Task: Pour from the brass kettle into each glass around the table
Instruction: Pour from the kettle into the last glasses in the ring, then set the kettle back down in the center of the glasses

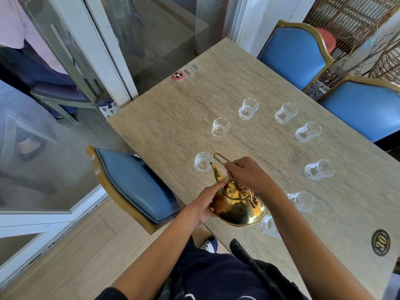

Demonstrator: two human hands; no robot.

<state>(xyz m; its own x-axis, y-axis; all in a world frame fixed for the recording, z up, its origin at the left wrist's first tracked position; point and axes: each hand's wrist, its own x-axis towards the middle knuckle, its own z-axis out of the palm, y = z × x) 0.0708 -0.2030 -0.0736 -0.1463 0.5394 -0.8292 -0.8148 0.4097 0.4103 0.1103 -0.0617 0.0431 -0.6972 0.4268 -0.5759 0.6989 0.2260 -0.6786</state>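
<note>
Kettle (240, 211) tilts up-left in frame, spout (214, 167) at a glass (201, 164) rim; right hand (244, 174) grips handle (218, 158), left hand (207, 204) steadies its side, fingers straight.

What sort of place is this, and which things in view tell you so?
Probably a restaurant or tea house: the table bears a round "30" sticker and a red button, matching blue chairs stand around it, and many small glasses are set out for the brass kettle.
</note>
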